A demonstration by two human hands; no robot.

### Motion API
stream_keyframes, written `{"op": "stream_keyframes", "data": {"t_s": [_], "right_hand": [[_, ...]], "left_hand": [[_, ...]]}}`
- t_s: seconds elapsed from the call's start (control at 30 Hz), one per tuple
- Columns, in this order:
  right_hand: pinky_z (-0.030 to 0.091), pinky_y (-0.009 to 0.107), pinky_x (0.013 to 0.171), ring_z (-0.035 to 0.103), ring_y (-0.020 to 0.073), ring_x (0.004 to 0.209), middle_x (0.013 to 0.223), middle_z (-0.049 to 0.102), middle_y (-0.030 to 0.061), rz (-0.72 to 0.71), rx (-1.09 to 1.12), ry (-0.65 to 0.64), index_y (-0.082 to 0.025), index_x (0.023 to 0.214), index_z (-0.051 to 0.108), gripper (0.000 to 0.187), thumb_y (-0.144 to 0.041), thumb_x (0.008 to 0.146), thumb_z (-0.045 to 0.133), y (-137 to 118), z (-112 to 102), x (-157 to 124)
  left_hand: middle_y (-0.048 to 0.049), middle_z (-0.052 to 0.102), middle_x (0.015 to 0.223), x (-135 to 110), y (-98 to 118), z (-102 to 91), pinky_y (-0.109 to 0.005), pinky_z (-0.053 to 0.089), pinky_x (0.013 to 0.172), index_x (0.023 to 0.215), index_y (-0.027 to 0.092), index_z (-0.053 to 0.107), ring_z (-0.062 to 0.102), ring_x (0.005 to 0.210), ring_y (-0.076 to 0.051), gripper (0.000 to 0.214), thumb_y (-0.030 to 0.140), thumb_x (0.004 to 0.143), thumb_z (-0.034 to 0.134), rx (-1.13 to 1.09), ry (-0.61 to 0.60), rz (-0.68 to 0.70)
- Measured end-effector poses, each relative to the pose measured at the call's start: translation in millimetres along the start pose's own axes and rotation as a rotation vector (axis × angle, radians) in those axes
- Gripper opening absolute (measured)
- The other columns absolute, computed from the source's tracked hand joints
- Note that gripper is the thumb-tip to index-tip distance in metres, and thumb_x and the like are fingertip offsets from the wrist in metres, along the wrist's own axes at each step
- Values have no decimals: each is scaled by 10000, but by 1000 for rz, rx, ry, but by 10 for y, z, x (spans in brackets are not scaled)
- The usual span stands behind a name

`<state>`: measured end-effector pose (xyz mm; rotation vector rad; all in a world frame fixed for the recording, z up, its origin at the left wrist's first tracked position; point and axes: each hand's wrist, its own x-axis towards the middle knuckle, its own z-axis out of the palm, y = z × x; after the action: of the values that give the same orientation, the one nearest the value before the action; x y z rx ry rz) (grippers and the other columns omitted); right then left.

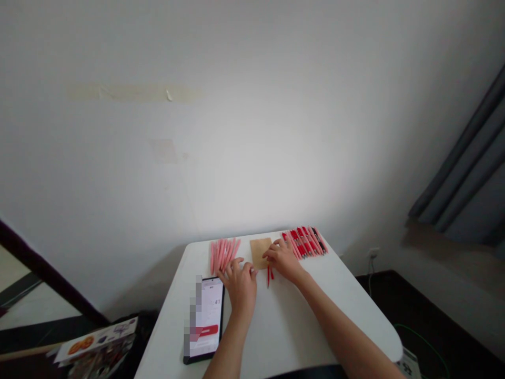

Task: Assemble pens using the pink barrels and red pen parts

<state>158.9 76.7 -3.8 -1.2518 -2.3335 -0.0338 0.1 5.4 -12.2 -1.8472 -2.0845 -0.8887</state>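
Observation:
My left hand (240,284) is over the table's left-middle part, its fingers spread and bent. Its fingertips are by the lower ends of a bunch of pink pen-like sticks (224,253); contact is unclear. My right hand (287,261) reaches over the right edge of a brown paper piece (258,250), fingers bent and apart, thumb mostly hidden. Just below its fingertips lie thin red pen parts (269,278), their upper ends close to the hand. To its right is a row of red, black and pink pens (305,242).
A phone with a lit screen (209,316) lies at the left of the white table (292,337). Behind the table stands a wall (252,131). A printed box (97,339) is on the lower left, and a grey curtain (465,179) hangs on the right.

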Motion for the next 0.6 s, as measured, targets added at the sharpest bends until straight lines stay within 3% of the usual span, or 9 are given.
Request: {"op": "stream_keyframes", "data": {"t_s": [0.4,0.6], "right_hand": [[256,469,1005,499,224,1020,937,709,13,59,99,89,-303,956,707,219,-165,853,573,87,-75,-96],[344,428,958,507,233,1012,990,669,44,132,117,194,-261,987,691,261,-105,848,535,161,-163,-279]], "left_hand": [[-96,584,1075,47,-66,40,-455,414,914,1006,194,621,506,1058,-249,218,248,812,537,-18,32,157],[-116,566,1130,-63,-115,25,-466,427,943,1134,173,532,500,1104,-259,315,285,840,503,-18,44,207]]}}
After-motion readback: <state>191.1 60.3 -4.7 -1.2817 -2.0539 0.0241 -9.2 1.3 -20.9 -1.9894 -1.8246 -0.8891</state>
